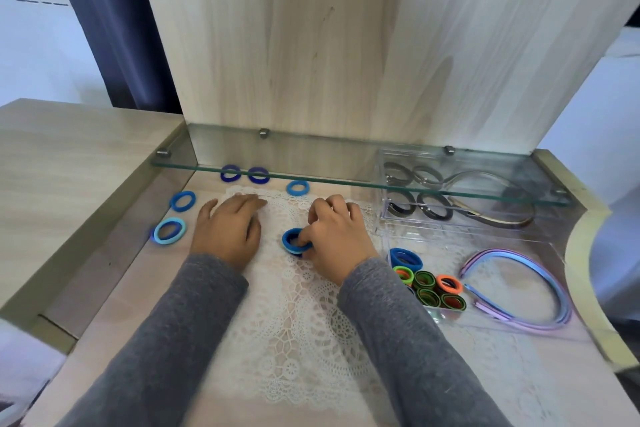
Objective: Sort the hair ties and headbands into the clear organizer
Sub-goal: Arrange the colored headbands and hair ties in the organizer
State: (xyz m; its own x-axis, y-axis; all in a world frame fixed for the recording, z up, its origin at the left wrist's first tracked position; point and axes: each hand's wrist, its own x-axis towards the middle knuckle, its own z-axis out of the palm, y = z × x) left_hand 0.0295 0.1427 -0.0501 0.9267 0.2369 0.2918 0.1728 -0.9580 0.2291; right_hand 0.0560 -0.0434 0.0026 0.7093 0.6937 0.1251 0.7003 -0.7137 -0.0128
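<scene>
My right hand (337, 236) pinches a small stack of blue hair ties (292, 241) on the lace mat. My left hand (228, 229) rests flat on the mat, fingers spread, holding nothing. Loose blue hair ties lie around: a light blue one (169, 230), a mid-blue one (183, 201), two dark blue ones (230, 173) (258, 175) under the glass shelf, and a pale blue one (298, 188). The clear organizer (485, 236) at right holds blue ties (405, 258), green and orange ties (429, 288), purple-blue headbands (519, 288), and dark ties (415, 191) with a dark headband (495, 211) at the back.
A glass shelf (346, 163) spans the back of the recess just above the far ties and the organizer's rear compartments. A tall wooden panel (329, 45) rises behind it. A white lace mat (294, 305) covers the middle of the desk. Raised wooden edges border both sides.
</scene>
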